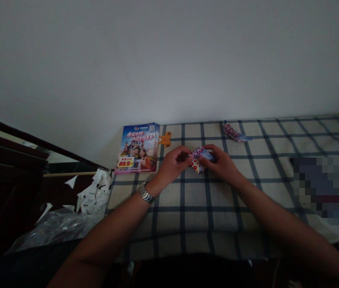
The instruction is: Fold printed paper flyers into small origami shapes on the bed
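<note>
Between my two hands is a folded flyer (198,157), printed in blue, white and red with part of a yellow price patch showing. My left hand (175,161), with a metal watch (146,193) on its wrist, pinches the flyer's left side. On the other side my right hand (220,163) grips it between thumb and fingers. Both hands are just above the checked cloth. To the left lies a stack of flyers (138,149) with the same colours and a price of 89.9. Farther back at the right rests a folded paper piece (234,133) in similar print.
An orange bear-shaped figure (165,139) is beside the stack. The checked cloth (193,208) runs along a plain wall (169,60). Torn white paper (94,192) and clear plastic (52,226) lie low at the left. A blurred-out patch (325,188) covers something at the right.
</note>
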Available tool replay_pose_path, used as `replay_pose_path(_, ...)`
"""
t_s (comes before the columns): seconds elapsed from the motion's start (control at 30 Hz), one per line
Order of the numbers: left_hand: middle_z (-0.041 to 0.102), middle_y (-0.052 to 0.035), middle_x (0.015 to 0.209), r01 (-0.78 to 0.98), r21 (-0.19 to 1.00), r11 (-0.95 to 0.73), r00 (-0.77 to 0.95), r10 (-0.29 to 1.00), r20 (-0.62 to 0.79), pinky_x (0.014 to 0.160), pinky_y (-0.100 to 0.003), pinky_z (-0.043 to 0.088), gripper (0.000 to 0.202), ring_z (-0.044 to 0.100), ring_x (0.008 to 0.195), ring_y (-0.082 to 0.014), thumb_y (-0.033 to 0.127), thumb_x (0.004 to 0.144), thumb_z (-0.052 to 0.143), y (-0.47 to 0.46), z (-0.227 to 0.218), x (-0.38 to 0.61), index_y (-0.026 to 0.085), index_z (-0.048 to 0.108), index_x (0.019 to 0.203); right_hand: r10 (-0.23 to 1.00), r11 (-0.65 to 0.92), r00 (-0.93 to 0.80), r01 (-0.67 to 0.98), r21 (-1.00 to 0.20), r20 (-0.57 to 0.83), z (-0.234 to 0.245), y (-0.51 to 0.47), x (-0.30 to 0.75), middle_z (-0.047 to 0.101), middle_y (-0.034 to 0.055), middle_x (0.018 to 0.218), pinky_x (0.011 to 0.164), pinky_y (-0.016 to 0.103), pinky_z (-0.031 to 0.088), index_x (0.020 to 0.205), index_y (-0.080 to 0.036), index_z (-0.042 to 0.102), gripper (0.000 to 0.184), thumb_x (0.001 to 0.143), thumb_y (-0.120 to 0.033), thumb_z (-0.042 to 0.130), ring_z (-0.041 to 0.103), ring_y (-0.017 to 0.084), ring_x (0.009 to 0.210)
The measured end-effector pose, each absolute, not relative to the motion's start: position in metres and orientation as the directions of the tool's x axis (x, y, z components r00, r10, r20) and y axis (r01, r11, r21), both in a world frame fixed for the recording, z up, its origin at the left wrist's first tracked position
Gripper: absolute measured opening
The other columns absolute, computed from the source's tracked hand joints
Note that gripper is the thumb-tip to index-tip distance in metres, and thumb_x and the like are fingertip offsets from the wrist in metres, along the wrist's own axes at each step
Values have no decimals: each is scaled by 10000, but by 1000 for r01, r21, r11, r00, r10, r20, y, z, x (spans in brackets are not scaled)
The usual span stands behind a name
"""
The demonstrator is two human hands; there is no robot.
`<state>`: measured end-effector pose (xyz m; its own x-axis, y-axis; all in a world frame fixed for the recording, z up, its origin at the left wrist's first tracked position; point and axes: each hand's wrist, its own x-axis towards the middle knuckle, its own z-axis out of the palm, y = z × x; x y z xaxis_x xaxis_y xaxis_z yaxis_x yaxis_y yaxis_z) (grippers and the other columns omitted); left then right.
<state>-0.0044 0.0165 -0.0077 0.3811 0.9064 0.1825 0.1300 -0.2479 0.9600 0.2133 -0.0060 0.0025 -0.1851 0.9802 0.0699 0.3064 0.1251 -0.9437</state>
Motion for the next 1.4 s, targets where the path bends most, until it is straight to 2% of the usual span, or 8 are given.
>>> replay_pose_path(0.07,688,-15,910,124,962,-242,355,916,185,732,-260,532,208,656,798,-147,376,930,711,17,-9,-5,187,640,983,984,97,-172,258,-961,53,2,-6,213,736,34,905,622,279,508,1128,-208,648,396,871,-495,739,657,184,719)
replay_pose_path(0.2,683,-11,900,138,956,-257,342,919,198,740,-261,537,198,657,810,-148,373,943,702,17,-12,-5,190,638,986,982,69,-190,349,-935,1,2,-8,214,672,12,738,569,270,435,899,-185,681,350,872,-531,728,576,165,644)
replay_pose_path(0.4,678,-11,896,110,961,-254,350,915,202,729,-267,541,186,657,798,-150,359,928,710,14,-8,-2,194,637,972,980,30,-198,287,-957,-28,4,-9,214,648,5,722,574,267,396,879,-170,691,354,856,-521,729,526,150,635)
replay_pose_path(0.77,675,-12,894,131,963,-234,362,916,173,714,-256,511,200,634,781,-143,374,923,711,14,-6,-2,192,633,949,984,59,-176,390,-919,-12,9,-9,214,554,-20,627,512,244,307,765,-163,656,339,853,-487,707,440,117,575)
replay_pose_path(1.0,712,-23,920,191,950,-247,460,877,135,712,-262,505,262,649,797,-159,444,935,712,14,-2,-5,191,674,994,986,78,-168,398,-914,11,6,-8,216,636,-5,652,529,252,357,818,-162,710,325,850,-484,730,524,143,594)
replay_pose_path(1.23,699,-20,865,194,956,-218,385,914,130,683,-268,513,282,660,765,-168,460,931,704,16,-7,-5,189,665,1002,982,-14,-181,227,-974,-56,4,-7,214,765,45,806,645,290,514,894,-166,756,366,834,-527,777,673,199,713)
replay_pose_path(1.4,699,-7,837,142,974,-179,345,931,121,685,-267,526,277,674,749,-166,445,914,724,16,-5,-5,186,641,966,975,-32,-213,141,-989,-62,2,-7,211,785,62,864,709,323,563,920,-170,765,381,816,-535,800,711,216,776)
